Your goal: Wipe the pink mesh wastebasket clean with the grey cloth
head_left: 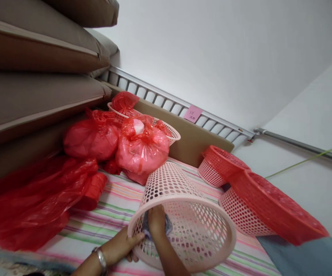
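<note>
A pink perforated plastic basket (168,184) lies tipped on the striped cloth, its wide mouth facing me. My left hand (122,243) is closed on the left side of its rim, thumb over the edge, with a silver bangle at the wrist. Reaching through the mouth, my right hand (156,222) presses a grey-blue cloth (168,226) against the inner wall. The fingertips of that hand are hidden in the cloth.
On the left, loose red plastic bags (48,207) lie beside a red roll (92,191). Stuffed red bags (143,153) sit behind the basket. Pink baskets covered with red plastic (277,203) stand to the right. Large cushions (39,96) are stacked at left, and a metal rail (160,96) runs behind.
</note>
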Tool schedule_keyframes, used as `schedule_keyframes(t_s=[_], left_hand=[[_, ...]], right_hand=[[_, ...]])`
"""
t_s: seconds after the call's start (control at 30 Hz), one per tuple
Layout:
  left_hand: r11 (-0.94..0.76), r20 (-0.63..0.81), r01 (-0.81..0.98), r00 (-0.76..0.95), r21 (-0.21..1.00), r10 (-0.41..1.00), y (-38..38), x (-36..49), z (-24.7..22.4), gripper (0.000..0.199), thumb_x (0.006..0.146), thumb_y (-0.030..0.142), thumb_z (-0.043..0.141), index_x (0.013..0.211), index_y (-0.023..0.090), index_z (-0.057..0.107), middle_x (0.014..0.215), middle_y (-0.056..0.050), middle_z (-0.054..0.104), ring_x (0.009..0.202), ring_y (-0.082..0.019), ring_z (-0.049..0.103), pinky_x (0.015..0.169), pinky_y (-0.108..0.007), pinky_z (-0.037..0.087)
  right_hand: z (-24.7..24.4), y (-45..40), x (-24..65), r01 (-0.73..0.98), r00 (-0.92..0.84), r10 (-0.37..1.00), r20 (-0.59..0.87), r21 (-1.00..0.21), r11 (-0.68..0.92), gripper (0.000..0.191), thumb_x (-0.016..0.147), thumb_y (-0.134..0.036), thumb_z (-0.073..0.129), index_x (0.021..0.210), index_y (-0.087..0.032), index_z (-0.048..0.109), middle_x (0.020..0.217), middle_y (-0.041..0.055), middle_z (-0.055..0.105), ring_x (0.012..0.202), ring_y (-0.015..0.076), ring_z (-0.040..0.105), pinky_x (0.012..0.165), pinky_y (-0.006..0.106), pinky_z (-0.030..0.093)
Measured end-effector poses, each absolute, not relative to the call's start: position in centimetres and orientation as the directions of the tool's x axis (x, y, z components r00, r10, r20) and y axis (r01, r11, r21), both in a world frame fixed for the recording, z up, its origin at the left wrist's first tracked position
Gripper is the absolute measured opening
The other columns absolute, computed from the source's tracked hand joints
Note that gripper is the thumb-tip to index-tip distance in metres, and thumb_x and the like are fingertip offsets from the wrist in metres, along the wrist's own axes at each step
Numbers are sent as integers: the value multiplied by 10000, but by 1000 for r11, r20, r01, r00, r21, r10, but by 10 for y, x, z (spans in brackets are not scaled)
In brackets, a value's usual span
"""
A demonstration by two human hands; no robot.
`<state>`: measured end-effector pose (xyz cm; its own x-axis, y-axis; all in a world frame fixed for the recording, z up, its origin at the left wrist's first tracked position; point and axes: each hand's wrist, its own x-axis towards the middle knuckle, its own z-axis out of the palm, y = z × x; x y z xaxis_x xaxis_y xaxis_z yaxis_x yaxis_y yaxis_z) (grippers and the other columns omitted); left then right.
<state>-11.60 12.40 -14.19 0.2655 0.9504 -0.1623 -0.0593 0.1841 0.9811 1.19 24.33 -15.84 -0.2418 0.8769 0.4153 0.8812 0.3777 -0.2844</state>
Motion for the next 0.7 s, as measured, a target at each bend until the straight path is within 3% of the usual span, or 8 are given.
schedule_keyframes(t_s=[0.13,0.37,0.53,0.7], left_hand=[[165,-146,-52,261,985,954,123,-119,-141,580,813,594,468,1181,147,501,640,-41,674,517,-143,630,438,-195,464],[86,-69,-64,243,994,968,122,-122,-131,606,823,567,476,1293,187,435,829,-73,694,717,-197,653,415,-174,467],[150,-135,-57,213,987,968,126,-120,-138,683,810,589,478,1357,202,349,987,-106,688,567,-144,652,384,-175,469],[227,-205,-89,209,970,956,127,-117,-145,753,789,637,462,1359,160,340,656,-54,706,505,-150,657,411,-186,491]], right_hand=[[-184,201,22,855,-262,850,456,-300,424,437,791,-122,336,1169,-134,556,1126,136,611,1053,240,559,901,366,426],[-207,150,30,817,-311,786,535,-272,508,417,852,-173,345,1240,-171,499,1243,134,542,1159,248,494,952,386,412],[-191,178,22,855,-308,830,465,-246,456,454,782,-114,351,1187,-119,558,1158,155,598,1064,265,551,925,407,420],[-161,219,7,901,-249,898,364,-253,352,432,804,-85,304,1111,-102,608,1074,160,635,984,249,589,867,367,427]])
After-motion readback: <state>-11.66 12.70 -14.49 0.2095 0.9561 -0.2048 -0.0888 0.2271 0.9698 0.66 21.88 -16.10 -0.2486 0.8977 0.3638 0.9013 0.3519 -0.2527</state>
